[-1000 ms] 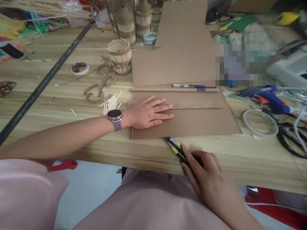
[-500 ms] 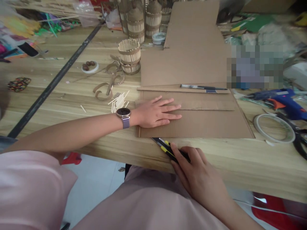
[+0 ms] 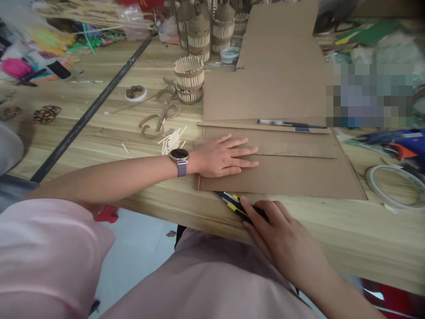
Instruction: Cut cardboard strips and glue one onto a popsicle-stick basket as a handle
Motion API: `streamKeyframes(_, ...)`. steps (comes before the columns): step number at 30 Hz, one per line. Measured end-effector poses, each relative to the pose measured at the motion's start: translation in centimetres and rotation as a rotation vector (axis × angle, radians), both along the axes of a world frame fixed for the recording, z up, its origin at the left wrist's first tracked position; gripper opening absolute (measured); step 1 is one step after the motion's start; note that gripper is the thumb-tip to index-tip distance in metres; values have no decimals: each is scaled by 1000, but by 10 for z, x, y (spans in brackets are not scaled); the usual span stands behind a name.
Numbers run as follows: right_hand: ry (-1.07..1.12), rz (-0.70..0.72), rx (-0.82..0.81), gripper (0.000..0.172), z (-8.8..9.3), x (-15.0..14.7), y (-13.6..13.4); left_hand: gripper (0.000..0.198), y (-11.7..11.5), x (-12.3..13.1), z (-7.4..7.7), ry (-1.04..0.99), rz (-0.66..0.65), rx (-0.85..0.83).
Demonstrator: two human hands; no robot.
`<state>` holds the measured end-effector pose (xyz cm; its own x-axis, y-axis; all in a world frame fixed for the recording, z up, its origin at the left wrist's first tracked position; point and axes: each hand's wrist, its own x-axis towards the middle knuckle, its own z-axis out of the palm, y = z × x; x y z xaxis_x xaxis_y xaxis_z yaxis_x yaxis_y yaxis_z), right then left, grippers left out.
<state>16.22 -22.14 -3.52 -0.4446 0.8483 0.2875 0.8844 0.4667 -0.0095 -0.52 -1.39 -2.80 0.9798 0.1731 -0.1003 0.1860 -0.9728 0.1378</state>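
My left hand (image 3: pixel 223 157) lies flat with fingers spread on a sheet of cardboard (image 3: pixel 292 177), across the left end of a narrower cardboard strip (image 3: pixel 299 144). A watch (image 3: pixel 179 155) is on that wrist. Near the table's front edge, my right hand (image 3: pixel 282 226) is closed around a black and yellow utility knife (image 3: pixel 236 207). The knife lies low over the wood, its front end pointing left toward the cardboard's near edge. A pen (image 3: pixel 288 124) rests along the strip's far side. Just left of my left hand is a small pile of short wooden sticks (image 3: pixel 173 141).
A small stick basket (image 3: pixel 189 79) stands behind the pile, beside curled brown strips (image 3: pixel 152 124). Taller stick-covered pieces (image 3: pixel 222 31) stand at the back. A long dark ruler (image 3: pixel 93 108) crosses the left side. Right of the cardboard are a tape roll (image 3: pixel 395 186) and a blue glue gun (image 3: pixel 398 141).
The whole view has shifted, so things appear a little farther right. Both hands keep their places: the left flat on the cardboard, the right around the knife.
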Motion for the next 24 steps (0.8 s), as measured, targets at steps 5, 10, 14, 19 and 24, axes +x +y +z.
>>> streamKeyframes(5, -14, 89, -3, 38, -2, 13, 10, 48, 0, 0, 2, 9, 2, 0)
streamKeyframes(10, -28, 58, -2, 38, -2, 9, 6, 49, 1, 0, 0, 10, 4, -2)
streamKeyframes(14, -14, -53, 3, 37, -2, -7, -8, 49, 1, 0, -1, 4, 3, -6)
streamKeyframes(19, -16, -74, -12, 38, -3, -16, -13, 48, -1, 0, 0, -5, 2, 5)
streamKeyframes(24, -10, -90, -24, 38, -5, -23, -15, 49, -1, 0, 1, -2, 4, 11)
